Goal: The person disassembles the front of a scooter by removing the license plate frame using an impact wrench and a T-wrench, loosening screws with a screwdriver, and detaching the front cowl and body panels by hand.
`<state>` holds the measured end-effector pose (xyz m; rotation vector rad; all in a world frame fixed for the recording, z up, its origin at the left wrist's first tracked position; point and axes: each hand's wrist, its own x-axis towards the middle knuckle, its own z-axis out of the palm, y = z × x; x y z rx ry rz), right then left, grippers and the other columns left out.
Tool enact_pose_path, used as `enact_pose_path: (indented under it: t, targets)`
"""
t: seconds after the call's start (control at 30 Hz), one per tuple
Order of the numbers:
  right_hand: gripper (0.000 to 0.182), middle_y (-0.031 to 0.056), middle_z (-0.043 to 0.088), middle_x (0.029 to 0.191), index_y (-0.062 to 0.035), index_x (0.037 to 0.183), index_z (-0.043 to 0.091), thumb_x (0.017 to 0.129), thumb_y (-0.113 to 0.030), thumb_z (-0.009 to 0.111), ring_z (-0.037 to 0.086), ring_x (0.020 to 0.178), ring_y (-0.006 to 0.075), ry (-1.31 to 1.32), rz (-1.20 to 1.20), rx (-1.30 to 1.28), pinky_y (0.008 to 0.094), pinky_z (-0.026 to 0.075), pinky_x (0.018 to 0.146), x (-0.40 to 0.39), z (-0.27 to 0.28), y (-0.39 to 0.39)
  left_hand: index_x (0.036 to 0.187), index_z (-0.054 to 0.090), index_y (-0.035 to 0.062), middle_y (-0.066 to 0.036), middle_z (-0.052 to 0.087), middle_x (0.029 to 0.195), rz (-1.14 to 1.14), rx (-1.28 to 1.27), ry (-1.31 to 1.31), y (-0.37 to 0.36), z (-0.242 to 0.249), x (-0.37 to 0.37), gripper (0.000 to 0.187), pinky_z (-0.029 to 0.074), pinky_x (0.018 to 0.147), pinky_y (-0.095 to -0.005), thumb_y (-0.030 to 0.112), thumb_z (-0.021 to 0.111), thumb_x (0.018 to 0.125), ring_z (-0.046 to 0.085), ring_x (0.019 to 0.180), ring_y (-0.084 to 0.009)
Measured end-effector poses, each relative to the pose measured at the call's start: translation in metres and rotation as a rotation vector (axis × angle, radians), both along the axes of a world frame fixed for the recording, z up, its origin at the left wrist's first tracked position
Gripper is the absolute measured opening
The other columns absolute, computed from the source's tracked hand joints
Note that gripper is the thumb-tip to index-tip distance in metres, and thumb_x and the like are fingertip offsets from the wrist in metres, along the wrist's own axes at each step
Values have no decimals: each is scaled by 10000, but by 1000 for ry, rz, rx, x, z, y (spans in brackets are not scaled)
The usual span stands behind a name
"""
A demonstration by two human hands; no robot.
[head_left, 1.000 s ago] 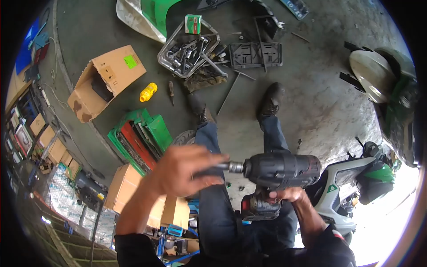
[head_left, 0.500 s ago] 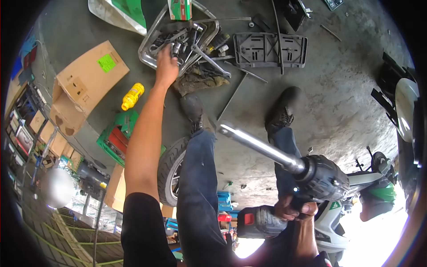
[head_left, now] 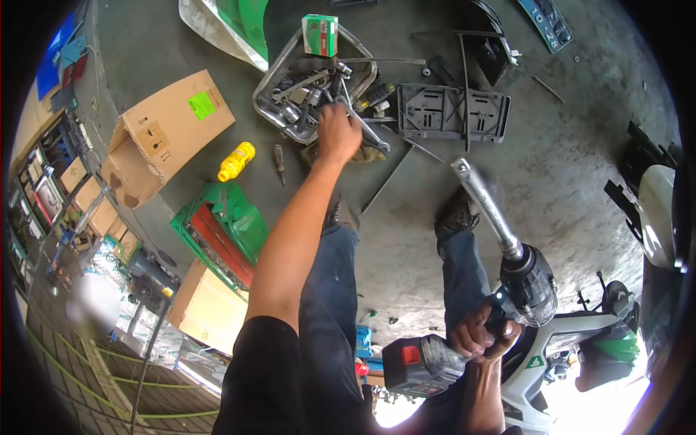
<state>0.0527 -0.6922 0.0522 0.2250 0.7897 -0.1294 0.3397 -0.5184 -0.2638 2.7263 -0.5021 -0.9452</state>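
Observation:
My right hand is wrapped round the grip of a cordless impact wrench with a red-and-black battery. A long shiny extension bar points forward from its nose, with a bare square end. My left hand reaches down at the near edge of a metal tray heaped with spanners and sockets. Its fingers are curled in beside a long spanner; their tips, and whatever they hold, are hidden. A green-and-white small box stands on the tray's far side.
On the floor lie a cardboard box, a yellow bottle, a screwdriver, a black plastic plate and a thin rod. A green plastic part is by my left leg. White-and-green bodywork stands at right.
My left hand has moved from the sockets mid-tray to the tray's near right edge. The impact wrench has swung, so its bar points more steeply forward. The whole view has shifted slightly.

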Motion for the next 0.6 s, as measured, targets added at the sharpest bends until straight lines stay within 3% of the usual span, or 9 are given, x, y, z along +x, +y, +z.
enact_pose_path:
  t: [0.07,0.13,0.23,0.27,0.37,0.47,0.5,0.53,0.6]
  targets:
    - [455,-16,411,550,42,1066,574,845,-356,583,433,433,130,58,51,-33,297,381,405,-1,0,1,1253,575,41,-227,527,1210,22,-128,-215,-17,-13,22,394,435,972,-516,155,590,877,510,1144,-427]
    - [473,-22,400,537,38,1088,578,826,-356,591,433,434,126,71,77,-32,294,376,401,-1,1,0,1270,574,61,-225,522,1219,-34,-144,-260,-40,-19,40,396,452,951,-515,143,586,883,514,1151,-417]
    - [559,-31,393,521,54,1143,575,783,-372,607,434,435,119,-30,89,4,287,390,435,-5,0,-1,1355,522,103,-215,544,1180,-131,219,-205,-63,-21,46,455,462,964,-496,150,573,905,511,1180,-401]
    - [559,-31,393,521,54,1143,575,783,-372,607,434,435,119,-22,90,-1,287,390,435,-7,1,-1,1320,521,96,-232,542,1177,-170,299,-213,-68,-20,45,419,479,946,-499,160,577,910,526,1169,-409]
    - [579,-34,397,523,62,1160,572,779,-372,609,434,436,118,-57,64,4,285,398,456,-9,1,0,1174,554,82,-251,577,1109,-157,222,-291,-54,-49,55,321,520,865,-505,195,643,887,606,1039,-433]
    - [562,-20,411,539,61,1167,571,797,-362,610,447,450,122,-38,57,-17,287,399,468,-10,1,0,1158,569,98,-216,628,1047,-172,105,-293,-44,-32,63,322,524,822,-493,267,662,899,641,982,-406]
    - [539,-10,414,556,54,1169,566,823,-359,604,447,458,128,-40,72,-41,298,396,471,-11,0,-2,1111,572,46,-209,651,935,-154,-14,-386,-39,-30,63,292,534,782,-436,274,624,936,676,887,-360]
    - [539,-10,414,556,54,1169,566,823,-359,604,447,458,128,-38,63,-38,298,396,471,-12,-1,-3,1111,572,46,-209,651,935,-164,-13,-385,-47,-9,60,292,534,782,-436,274,624,936,676,887,-360]
    - [515,-7,410,568,35,1172,565,848,-364,594,446,469,132,15,77,-98,310,391,470,-11,-1,0,1049,591,20,-164,682,857,358,-312,-16,-58,41,47,288,540,703,-378,298,578,973,706,746,-288]
